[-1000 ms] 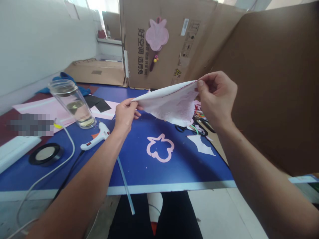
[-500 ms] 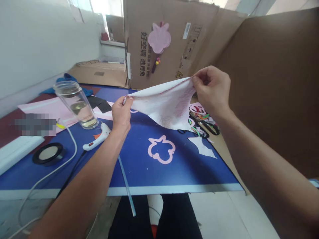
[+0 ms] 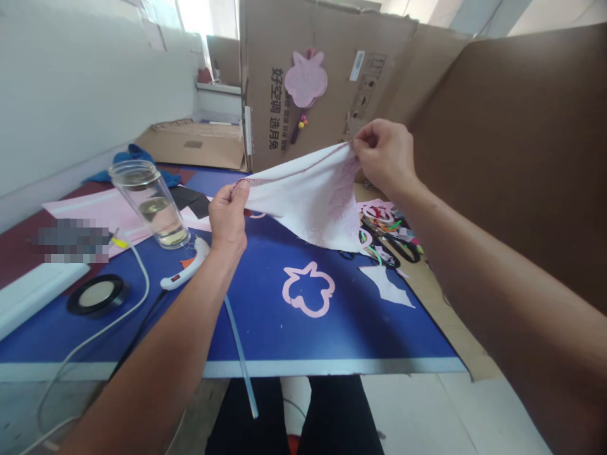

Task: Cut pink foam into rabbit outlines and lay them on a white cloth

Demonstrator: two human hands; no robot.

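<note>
Both my hands hold up a white cloth (image 3: 308, 202) with red stitching along its top edge and faint red markings on it. My left hand (image 3: 228, 218) pinches one end of the stitched edge, and my right hand (image 3: 385, 158) pinches the other. The cloth sags in a loose curve between them. Below my left wrist lies a white hot glue gun (image 3: 187, 265), with a long clear glue stick (image 3: 241, 357) on the blue table (image 3: 289, 335). A pink cut-out outline (image 3: 308, 289) lies under the cloth.
A glass tumbler (image 3: 150, 203) holding liquid stands on pink sheets at left, near a black-rimmed disc (image 3: 97, 295) and white power strip (image 3: 35, 297). Scissors (image 3: 396, 243) and scraps lie at right. Cardboard walls (image 3: 512, 151) stand behind and right.
My right hand has moved up and toward my left hand, and the cloth hangs in a deeper fold. The view has shifted slightly.
</note>
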